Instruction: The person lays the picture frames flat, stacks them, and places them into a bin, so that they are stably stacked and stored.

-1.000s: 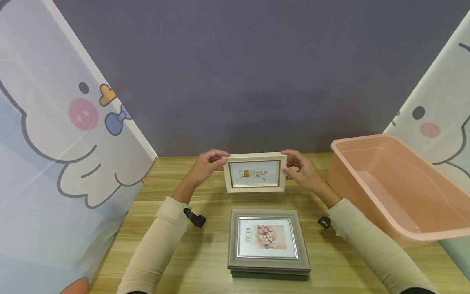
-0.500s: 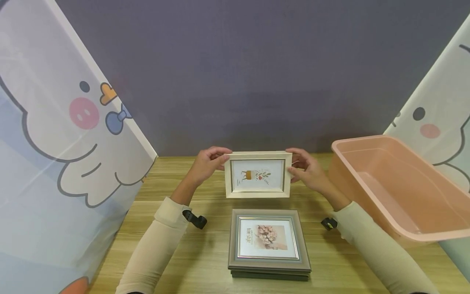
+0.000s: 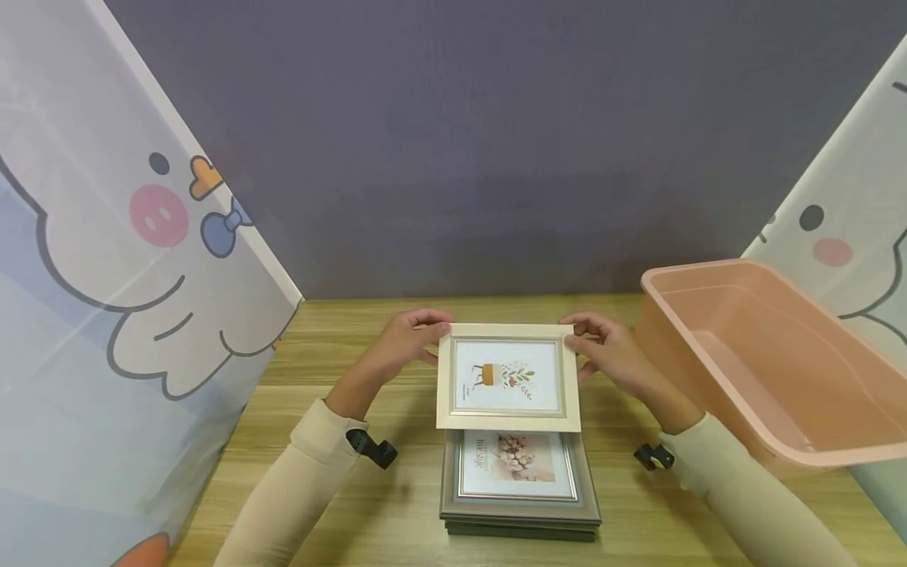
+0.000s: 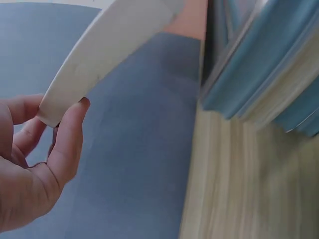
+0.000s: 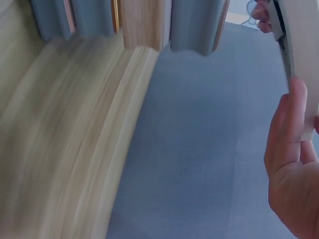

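A cream picture frame (image 3: pixel 508 423) with a flower-vase print is held up by both hands, one at each far corner. My left hand (image 3: pixel 405 344) pinches its left corner between thumb and fingers; the left wrist view shows the edge of the frame (image 4: pixel 99 59) in that grip. At the other corner my right hand (image 3: pixel 611 352) pinches it the same way, thumb on the front. Below lies a stack of picture frames (image 3: pixel 520 508), the top one grey-brown with a rose print. The cream frame overlaps the far part of this stack in the head view.
A pink plastic tub (image 3: pixel 708 370) stands at the right of the wooden table (image 3: pixel 305 472). A dark grey wall (image 3: pixel 468 157) rises behind the table, and cartoon-printed panels (image 3: pixel 85 260) flank it. Black wrist mounts (image 3: pixel 372 447) sit on both sleeves.
Both hands have brought the cream frame nearer and tilted it from almost upright towards flat. It now covers the far edge of the stack, which has stayed put.
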Available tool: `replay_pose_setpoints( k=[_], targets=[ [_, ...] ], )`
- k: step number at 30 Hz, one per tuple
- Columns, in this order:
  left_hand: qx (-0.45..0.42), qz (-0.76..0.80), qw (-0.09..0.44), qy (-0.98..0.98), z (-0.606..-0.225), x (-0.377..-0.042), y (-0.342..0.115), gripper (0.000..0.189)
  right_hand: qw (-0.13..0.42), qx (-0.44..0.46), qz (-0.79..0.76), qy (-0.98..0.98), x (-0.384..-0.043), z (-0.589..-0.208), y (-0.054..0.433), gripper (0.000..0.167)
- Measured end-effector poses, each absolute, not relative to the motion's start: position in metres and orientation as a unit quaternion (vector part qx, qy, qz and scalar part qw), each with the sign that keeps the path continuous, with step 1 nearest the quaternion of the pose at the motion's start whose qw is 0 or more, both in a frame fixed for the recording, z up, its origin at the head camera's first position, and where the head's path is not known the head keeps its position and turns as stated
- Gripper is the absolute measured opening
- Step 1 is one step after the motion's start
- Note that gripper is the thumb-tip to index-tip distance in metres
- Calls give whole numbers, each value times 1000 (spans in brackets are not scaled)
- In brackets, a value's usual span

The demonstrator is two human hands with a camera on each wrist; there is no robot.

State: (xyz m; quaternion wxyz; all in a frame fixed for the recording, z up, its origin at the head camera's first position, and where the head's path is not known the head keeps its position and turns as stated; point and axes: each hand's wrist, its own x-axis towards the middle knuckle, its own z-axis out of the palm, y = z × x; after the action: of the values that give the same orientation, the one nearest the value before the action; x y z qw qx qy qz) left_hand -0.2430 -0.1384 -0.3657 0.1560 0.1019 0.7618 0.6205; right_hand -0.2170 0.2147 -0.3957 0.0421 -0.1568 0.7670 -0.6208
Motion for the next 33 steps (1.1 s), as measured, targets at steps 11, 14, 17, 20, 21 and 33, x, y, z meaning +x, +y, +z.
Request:
replay_pose_setpoints(
  k=[11,14,17,20,21,33],
  targets=[
    [96,597,237,760,-390,-218,-137,26,149,-126,-598,777,-197,-405,225,35],
    [100,591,251,760,-397,-214,-136,26,177,-124,-596,773,-195,-410,228,32],
    [101,584,261,762,-402,-211,-135,25,200,-133,-596,766,-195,-416,230,29],
    [101,574,269,766,-405,-208,-134,24,213,-146,-588,766,-195,-420,231,28],
    [101,571,271,768,-406,-207,-134,23,215,-149,-585,768,-195,-421,231,28],
    [132,508,264,809,-413,-204,-135,21,204,-183,-524,806,-195,-426,230,18]
  ],
)
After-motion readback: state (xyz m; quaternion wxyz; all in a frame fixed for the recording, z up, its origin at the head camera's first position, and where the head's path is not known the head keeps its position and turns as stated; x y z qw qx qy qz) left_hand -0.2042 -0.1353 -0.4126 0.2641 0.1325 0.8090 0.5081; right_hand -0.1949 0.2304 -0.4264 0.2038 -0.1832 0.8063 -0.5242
